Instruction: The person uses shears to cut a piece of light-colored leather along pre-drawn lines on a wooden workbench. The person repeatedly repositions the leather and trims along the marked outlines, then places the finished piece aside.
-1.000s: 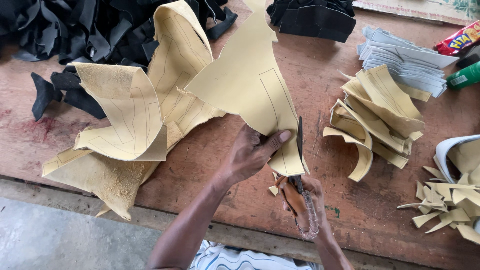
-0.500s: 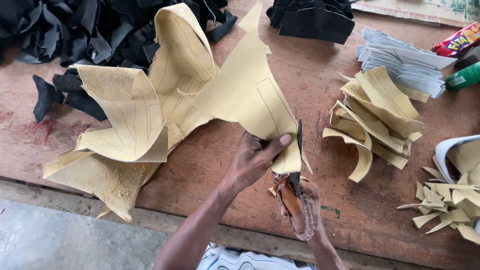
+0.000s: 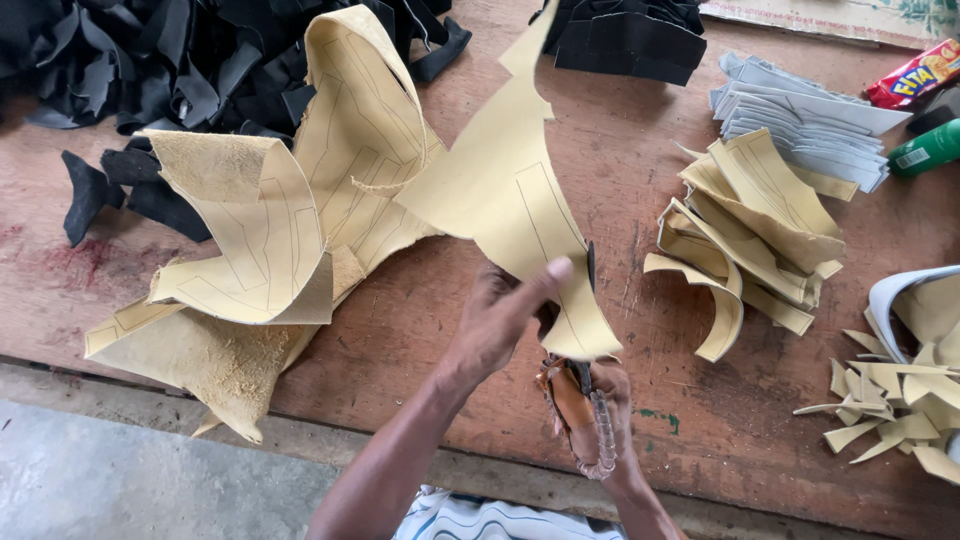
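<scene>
My left hand (image 3: 500, 320) pinches the near edge of a large tan leather sheet (image 3: 500, 190) marked with drawn outlines, lifting it off the table. Under that edge, my right hand (image 3: 600, 415) grips the wrapped handles of a pair of scissors (image 3: 585, 400); the dark blades (image 3: 590, 268) reach up along the sheet's edge. The rest of the sheet curls away to the left in big folds (image 3: 250, 240).
A stack of cut tan pieces (image 3: 760, 230) lies to the right, with small tan scraps (image 3: 890, 400) and a grey tray rim (image 3: 890, 295) at the far right. Black leather offcuts (image 3: 150, 70) fill the back left. Grey cut pieces (image 3: 800, 110) and a green bottle (image 3: 925, 150) sit back right on the wooden table (image 3: 400, 330).
The tan sheet has been turned and lifted higher, its pointed end swinging to the right. My left thumb has slid along the edge; the scissors stay beneath it.
</scene>
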A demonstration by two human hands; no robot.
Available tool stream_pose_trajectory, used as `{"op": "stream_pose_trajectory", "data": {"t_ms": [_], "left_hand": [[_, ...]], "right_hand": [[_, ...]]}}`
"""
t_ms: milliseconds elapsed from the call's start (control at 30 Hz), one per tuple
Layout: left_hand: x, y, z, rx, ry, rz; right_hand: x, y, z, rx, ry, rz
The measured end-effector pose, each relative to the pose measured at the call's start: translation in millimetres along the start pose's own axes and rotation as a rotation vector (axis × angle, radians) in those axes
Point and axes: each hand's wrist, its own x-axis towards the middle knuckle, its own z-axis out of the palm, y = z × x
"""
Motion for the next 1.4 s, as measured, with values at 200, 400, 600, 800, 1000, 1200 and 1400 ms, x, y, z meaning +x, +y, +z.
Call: {"op": "stream_pose_trajectory", "data": {"t_ms": [200, 400, 600, 800, 1000, 1200, 1400], "left_hand": [[-0.5, 6.6, 1.6, 0.011, 0.108, 0.214], [-13.0, 13.3, 8.4, -0.007, 0.004, 0.273], [-11.9, 12.8, 11.1, -0.120, -0.050, 0.260], [3.5, 15.1, -8.5, 0.069, -0.049, 0.112], [5.6, 28.6, -27.2, 0.154, -0.196, 0.224], [4.0, 39.3, -29.2, 0.198, -0.274, 0.262], [5.2, 36.2, -28.8, 0.250, -0.297, 0.226]], "right_hand": [[7.8, -17.0, 9.4, -0.338, 0.102, 0.108], [13.7, -32.0, 6.2, -0.298, 0.063, 0.077], [10.5, -15.8, 7.5, -0.057, 0.077, 0.044], [14.6, -19.5, -7.2, -0.449, 0.049, 0.299], [7.3, -39.3, -18.2, -0.578, -0.176, 0.134], [19.6, -44.2, -17.6, -0.504, -0.161, 0.228], [12.0, -48.7, -19.0, -0.596, -0.174, 0.086]]}}
